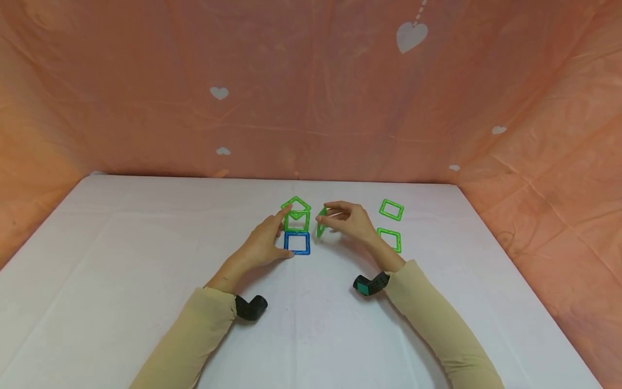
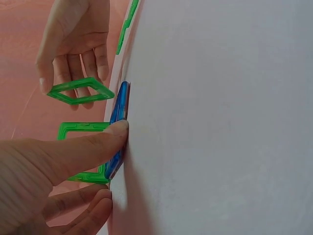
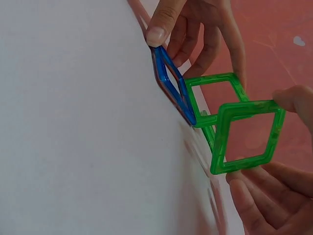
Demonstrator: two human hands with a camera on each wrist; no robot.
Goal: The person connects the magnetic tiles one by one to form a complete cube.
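Observation:
My left hand (image 1: 262, 240) spans a blue square magnetic tile (image 1: 308, 243) lying on the table, thumb on its near edge. From the blue tile's far edge rises a green square tile (image 1: 308, 221), which my left index finger touches near the top. Behind that, turned cornerwise, lies another green tile (image 1: 304, 202). My right hand (image 1: 353, 220) pinches a green square tile (image 3: 220, 139) on edge, just right of the joined tiles. Thumb and fingers grip it at opposite edges in the right wrist view. Its open frame shows the pink backdrop through it.
Two more green square tiles lie flat to the right, one farther back (image 1: 390, 217) and one nearer (image 1: 390, 231), partly behind the right forearm. A white cloth covers the table (image 1: 121, 259). A pinkish-orange curtain (image 1: 311, 92) with white hearts hangs behind and at the sides.

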